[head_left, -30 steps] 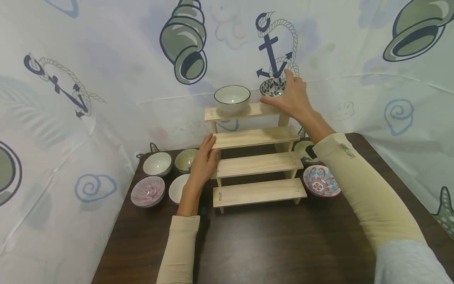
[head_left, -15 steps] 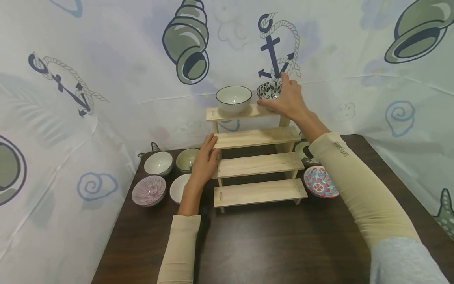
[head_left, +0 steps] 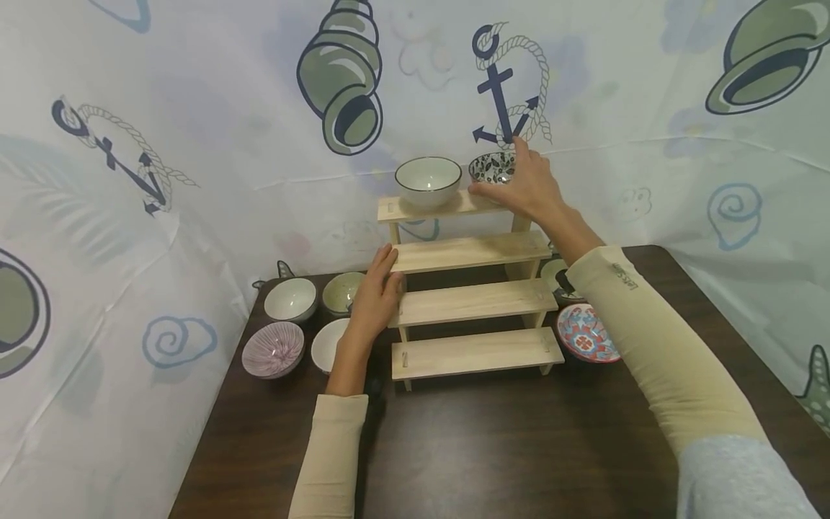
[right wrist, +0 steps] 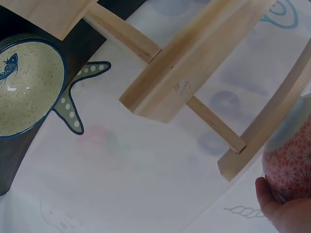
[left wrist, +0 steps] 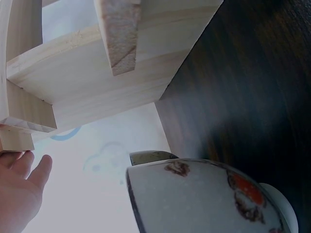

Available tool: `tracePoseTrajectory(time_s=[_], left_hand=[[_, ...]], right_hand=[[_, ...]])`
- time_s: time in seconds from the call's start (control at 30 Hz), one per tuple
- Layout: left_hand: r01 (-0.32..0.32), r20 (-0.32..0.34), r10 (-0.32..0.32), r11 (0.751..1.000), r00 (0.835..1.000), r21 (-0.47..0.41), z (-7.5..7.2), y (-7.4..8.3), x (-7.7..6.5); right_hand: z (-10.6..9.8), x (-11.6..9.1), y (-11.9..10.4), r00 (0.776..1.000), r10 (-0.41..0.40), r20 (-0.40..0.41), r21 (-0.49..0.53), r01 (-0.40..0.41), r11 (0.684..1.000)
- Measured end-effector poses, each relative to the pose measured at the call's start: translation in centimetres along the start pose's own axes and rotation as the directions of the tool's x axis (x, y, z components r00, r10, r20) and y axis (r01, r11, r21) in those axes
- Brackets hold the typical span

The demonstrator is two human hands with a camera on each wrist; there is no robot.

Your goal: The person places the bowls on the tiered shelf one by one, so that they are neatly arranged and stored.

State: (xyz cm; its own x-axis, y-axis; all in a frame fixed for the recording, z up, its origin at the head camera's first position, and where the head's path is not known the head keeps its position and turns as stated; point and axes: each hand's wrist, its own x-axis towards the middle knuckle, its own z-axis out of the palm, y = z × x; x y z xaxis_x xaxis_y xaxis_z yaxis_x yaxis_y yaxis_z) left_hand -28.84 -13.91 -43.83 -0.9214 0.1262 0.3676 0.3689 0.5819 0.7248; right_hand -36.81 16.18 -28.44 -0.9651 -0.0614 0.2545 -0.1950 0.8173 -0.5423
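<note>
A four-step wooden shelf (head_left: 476, 355) stands on the dark table. At the right end of its top step is a bowl (head_left: 491, 167) with a black-and-white patterned inside; in the right wrist view the bowl (right wrist: 290, 167) shows a red patterned outside. My right hand (head_left: 533, 186) grips it, thumb at the near side and fingers at the far rim. To its left on the same step sits a white bowl (head_left: 428, 175) with a dark rim. My left hand (head_left: 372, 299) rests against the shelf's left side, and in the left wrist view its fingers (left wrist: 41, 172) touch a wooden edge.
Left of the shelf are a pale bowl (head_left: 289, 299), a purple-streaked bowl (head_left: 273, 349), a green bowl (head_left: 338, 292) and a white bowl (head_left: 326, 346) partly behind the left arm. At right stand a red-and-blue bowl (head_left: 586, 333) and a speckled fish bowl (right wrist: 31, 92). A printed cloth (head_left: 227, 238) hangs behind.
My right hand has brought the patterned bowl slightly left and down onto the top step, nearer the white bowl. The left hand stays at the shelf's side.
</note>
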Motion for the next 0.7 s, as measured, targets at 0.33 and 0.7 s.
tracePoseTrajectory(time_s=[0.33,0.7], left_hand=[[0.005,-0.004,-0.005,1.0,1.0,0.007,0.0,0.0,-0.3],[-0.006,-0.011,0.006,1.0,1.0,-0.002,-0.1,0.1,-0.2]], right_hand=[[-0.5,-2.6,1.9,0.995,-0.096,0.033,0.026,0.095,0.995],[-1.1,-6.2,4.0,0.991,-0.136,-0.013,0.052,0.137,0.989]])
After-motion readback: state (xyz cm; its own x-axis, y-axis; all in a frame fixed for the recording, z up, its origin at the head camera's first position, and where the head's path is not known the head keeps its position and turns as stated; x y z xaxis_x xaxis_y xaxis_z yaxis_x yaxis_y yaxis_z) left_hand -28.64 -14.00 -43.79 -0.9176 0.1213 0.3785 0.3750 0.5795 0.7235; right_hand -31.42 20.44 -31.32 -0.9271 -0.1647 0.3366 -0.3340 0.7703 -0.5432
